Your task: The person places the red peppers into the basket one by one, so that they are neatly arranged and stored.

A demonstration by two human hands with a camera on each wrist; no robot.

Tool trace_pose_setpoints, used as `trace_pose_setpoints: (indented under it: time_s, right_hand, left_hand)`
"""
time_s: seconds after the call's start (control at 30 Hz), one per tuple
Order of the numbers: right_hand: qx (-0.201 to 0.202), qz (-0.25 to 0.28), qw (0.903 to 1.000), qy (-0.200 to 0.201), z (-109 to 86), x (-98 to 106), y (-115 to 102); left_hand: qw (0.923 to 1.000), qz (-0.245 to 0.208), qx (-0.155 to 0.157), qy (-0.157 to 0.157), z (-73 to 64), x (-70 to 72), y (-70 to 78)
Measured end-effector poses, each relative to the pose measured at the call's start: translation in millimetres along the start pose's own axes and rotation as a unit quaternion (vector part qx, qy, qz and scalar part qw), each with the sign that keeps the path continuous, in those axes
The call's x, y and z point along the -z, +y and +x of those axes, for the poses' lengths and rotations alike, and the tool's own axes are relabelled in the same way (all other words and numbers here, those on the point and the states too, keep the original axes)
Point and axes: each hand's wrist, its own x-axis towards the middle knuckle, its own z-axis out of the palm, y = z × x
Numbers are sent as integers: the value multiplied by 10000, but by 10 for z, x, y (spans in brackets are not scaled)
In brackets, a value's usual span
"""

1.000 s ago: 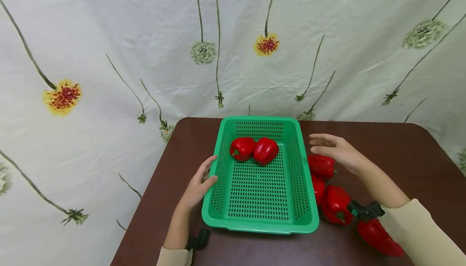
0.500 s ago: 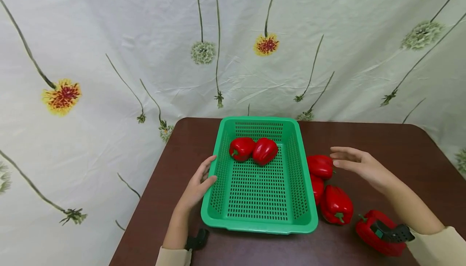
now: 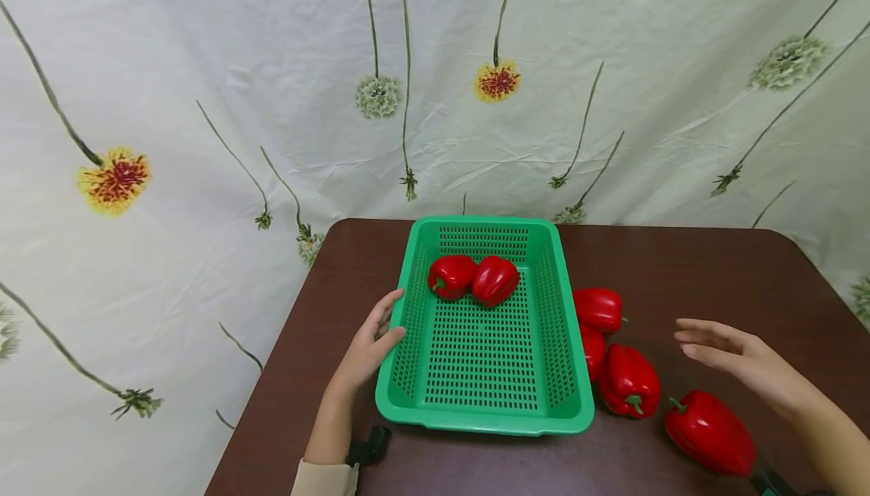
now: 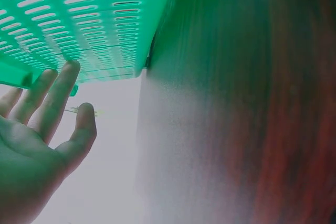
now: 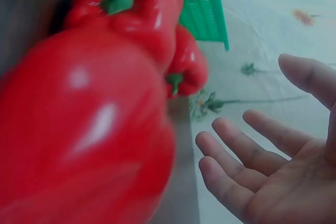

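Observation:
A green perforated plastic basket stands on the table, with two red bell peppers lying near its far end. My left hand rests at the basket's left rim, fingers extended; in the left wrist view its fingertips lie against the slotted wall. To the right of the basket sit several more red bell peppers, stems showing on most. My right hand hovers right of them with fingers spread and holds nothing. The nearest one, a large bell pepper, fills much of the right wrist view.
The dark brown wooden table has rounded far corners. Behind it hangs a white cloth printed with flowers. A black wrist strap sits on my left wrist.
My right hand has moved from beside the basket's right rim out to the right and nearer me, uncovering the peppers there. The left hand and basket have stayed put.

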Motion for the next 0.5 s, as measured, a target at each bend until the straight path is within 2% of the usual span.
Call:
trace_pose_setpoints:
  time_s: [0.2, 0.5]
  right_hand:
    - [-234, -208, 9994, 154, -154, -55, 180]
    - [-866, -8, 9962, 42, -309, -158, 332]
  left_hand:
    - [10000, 66, 16, 29, -4, 4, -3]
    - [10000, 51, -45, -7, 2, 0, -12]
